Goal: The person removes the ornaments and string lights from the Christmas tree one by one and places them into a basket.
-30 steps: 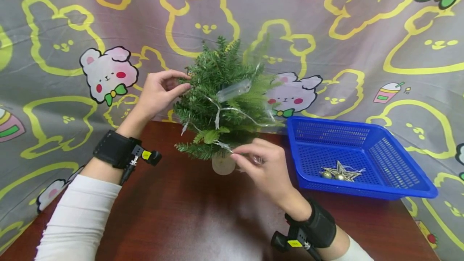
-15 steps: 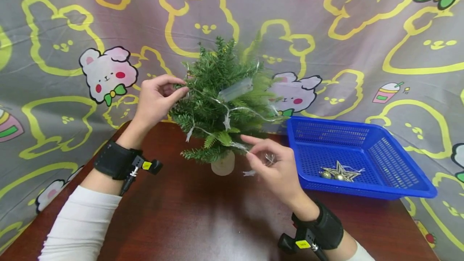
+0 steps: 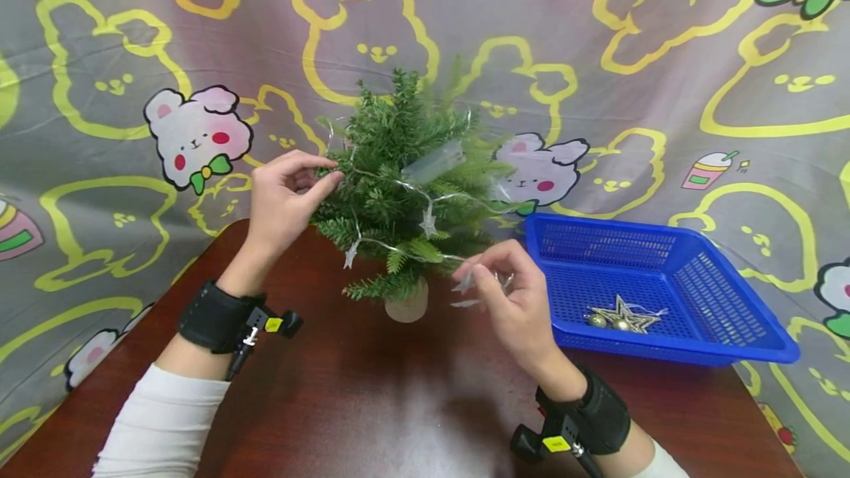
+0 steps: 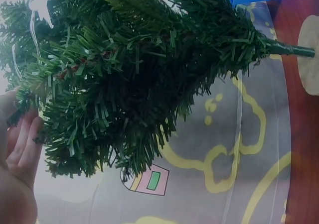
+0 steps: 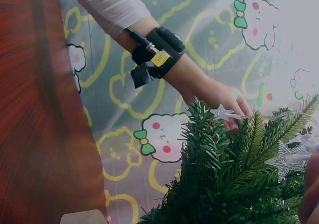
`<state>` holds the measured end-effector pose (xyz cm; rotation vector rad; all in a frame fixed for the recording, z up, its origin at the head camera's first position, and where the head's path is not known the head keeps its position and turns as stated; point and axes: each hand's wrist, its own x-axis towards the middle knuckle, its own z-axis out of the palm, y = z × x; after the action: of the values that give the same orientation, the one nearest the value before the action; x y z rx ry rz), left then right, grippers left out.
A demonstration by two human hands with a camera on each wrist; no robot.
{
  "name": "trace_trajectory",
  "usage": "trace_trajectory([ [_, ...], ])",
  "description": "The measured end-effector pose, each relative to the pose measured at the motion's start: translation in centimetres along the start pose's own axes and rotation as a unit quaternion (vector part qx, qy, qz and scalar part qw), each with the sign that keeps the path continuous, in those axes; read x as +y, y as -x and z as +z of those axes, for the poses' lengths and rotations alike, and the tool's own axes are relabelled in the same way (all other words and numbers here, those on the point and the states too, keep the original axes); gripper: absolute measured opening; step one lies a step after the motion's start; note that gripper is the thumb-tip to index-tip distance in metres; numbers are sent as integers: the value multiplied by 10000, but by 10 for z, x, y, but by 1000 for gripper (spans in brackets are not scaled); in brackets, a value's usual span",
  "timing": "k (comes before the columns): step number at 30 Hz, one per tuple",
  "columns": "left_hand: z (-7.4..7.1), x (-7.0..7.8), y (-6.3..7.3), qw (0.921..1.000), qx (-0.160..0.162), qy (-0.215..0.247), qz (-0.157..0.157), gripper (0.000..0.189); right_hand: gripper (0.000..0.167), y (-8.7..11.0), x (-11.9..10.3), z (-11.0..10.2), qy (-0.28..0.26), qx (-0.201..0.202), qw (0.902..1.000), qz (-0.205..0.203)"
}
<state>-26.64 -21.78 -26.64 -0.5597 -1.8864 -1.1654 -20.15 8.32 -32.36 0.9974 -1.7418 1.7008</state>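
A small artificial Christmas tree (image 3: 385,168) stands on a round pale base (image 3: 406,305). Clear string lights with star-shaped pieces (image 3: 428,221) run across its front, and a clear oblong case (image 3: 434,162) lies among the branches. At the tree's left side, my left hand (image 3: 282,194) pinches a branch tip between thumb and fingers. My right hand (image 3: 514,301), low on the right, holds the string lights, with stars dangling at its fingertips. In the right wrist view, a plastic star (image 5: 289,162) shows close up beside that hand.
A blue plastic basket (image 3: 664,356) stands to the right of the tree. In it lie a gold star ornament (image 3: 624,314) and small gold balls (image 3: 597,321). A cartoon-printed cloth (image 3: 544,6) hangs behind the dark wooden table (image 3: 372,404).
My right hand has moved right, drawing the string lights across the lower branches. The left hand has come slightly down and left, and the tree's front has shifted a little.
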Motion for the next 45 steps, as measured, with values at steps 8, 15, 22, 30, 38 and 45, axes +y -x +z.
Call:
trace_trajectory([
  [8, 0, 6, 6, 9992, 227, 29, 329, 11, 6, -4, -1, 1, -95, 373, 9990, -205],
  [15, -1, 11, 10, 9976, 184, -85, 669, 13, 15, -4, -2, -1, 125, 779, 9969, 58],
  [22, 0, 16, 12, 9963, 359, -191, 757, 13, 11, -6, -1, -4, -384, 819, 9958, 140],
  [30, 3, 21, 12, 9953, 486, -46, 842, 14, 13, -5, -1, -5, -756, 511, 9935, 673],
  [38, 4, 23, 15, 9948, 436, -59, 922, 13, 11, -1, -9, -14, -706, -66, 9792, 1901],
  [45, 6, 25, 17, 9946, 463, -35, 923, 14, 15, 2, -10, -23, -355, -993, 9738, 2014],
])
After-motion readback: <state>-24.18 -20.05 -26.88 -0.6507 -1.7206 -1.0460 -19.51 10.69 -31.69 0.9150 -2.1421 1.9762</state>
